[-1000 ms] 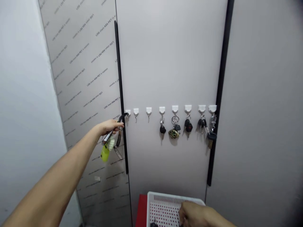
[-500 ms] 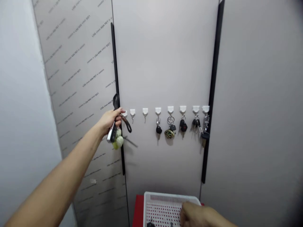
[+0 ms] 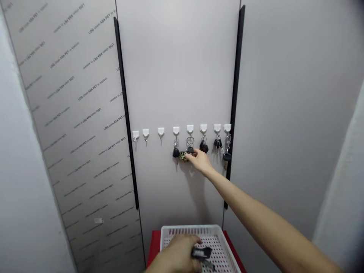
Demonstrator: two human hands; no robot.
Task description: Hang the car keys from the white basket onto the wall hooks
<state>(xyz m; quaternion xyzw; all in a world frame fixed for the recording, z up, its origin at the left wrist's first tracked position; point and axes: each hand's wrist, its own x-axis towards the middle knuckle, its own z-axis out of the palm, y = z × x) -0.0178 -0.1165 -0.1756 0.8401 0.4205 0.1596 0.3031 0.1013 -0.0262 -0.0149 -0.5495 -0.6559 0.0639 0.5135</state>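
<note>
My left hand (image 3: 182, 253), blurred by motion, is over the white basket (image 3: 191, 229) with its fingers closed round a bunch of keys (image 3: 202, 252); black and silvery parts of the bunch stick out to the right. My right hand (image 3: 201, 160) reaches up to the panel and pinches a key set (image 3: 183, 155) by its black key, beside a round gold-and-black charm. The ring of that set still hangs on a white hook (image 3: 190, 129). To its left hangs a black key (image 3: 176, 152), to its right another dark key set (image 3: 203, 147).
Further right hang a bunch of several keys (image 3: 217, 144) and a key set with a silvery clip (image 3: 227, 153). Bare white hooks (image 3: 145, 132) are on the left. Long black handles (image 3: 125, 113) edge the panel. A red surface (image 3: 155, 242) supports the basket.
My left hand has come from the leftmost hook down to the basket with its bunch. My right hand has risen from the basket to the hanging key set. The view has shifted right.
</note>
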